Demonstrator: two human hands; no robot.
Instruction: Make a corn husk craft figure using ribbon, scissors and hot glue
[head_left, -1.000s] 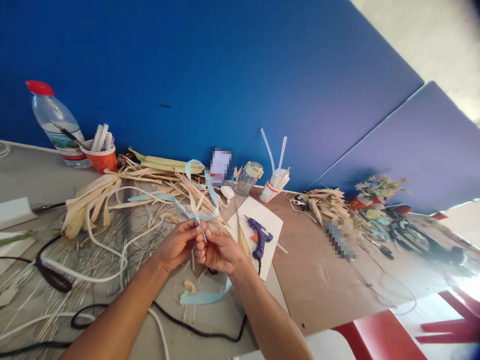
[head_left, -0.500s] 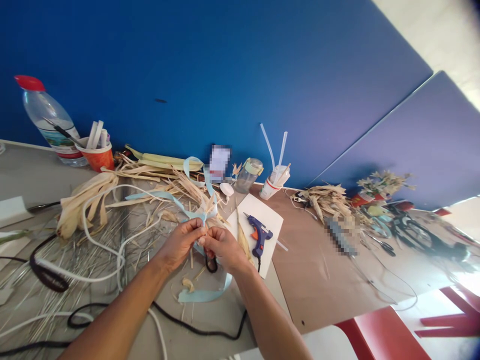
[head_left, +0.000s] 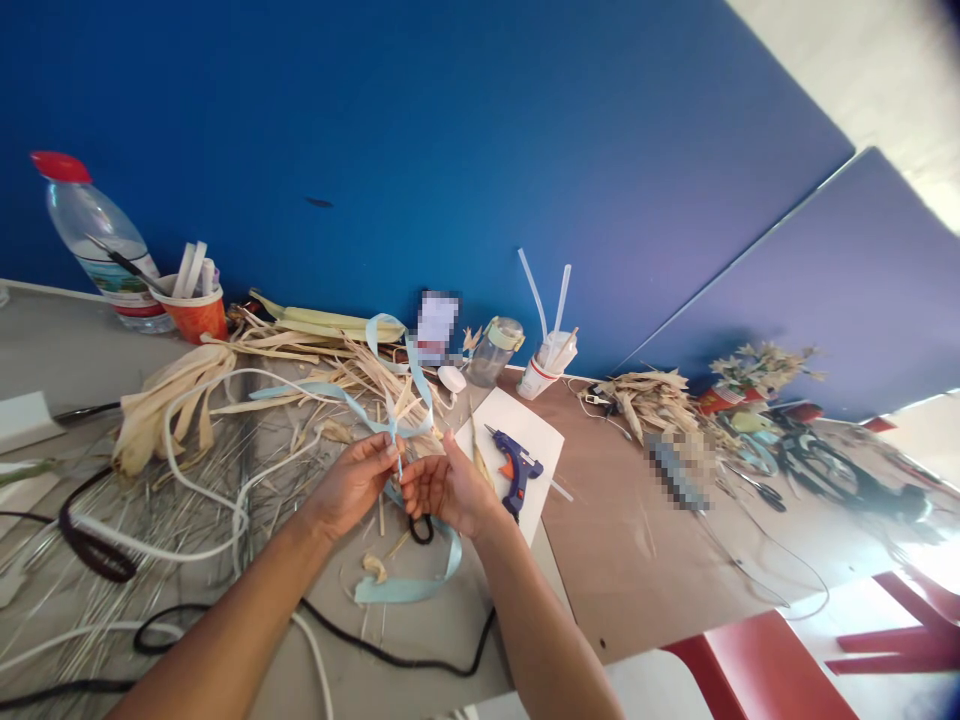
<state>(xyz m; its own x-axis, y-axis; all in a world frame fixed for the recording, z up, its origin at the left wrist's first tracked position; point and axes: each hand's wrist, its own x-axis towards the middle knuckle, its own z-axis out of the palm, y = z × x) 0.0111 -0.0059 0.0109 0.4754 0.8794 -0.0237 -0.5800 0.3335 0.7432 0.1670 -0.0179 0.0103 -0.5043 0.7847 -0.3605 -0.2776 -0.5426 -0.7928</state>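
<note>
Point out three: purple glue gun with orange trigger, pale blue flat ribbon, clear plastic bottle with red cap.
Glue gun (head_left: 520,466), head view: body.
Ribbon (head_left: 393,428), head view: wound part just above the left hand (head_left: 355,488).
Bottle (head_left: 118,286), head view: label.

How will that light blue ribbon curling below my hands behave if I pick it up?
The light blue ribbon should feel light, since it looks like a thin, narrow strip. It's probably floppy, too, judging by its easy curve.
</note>
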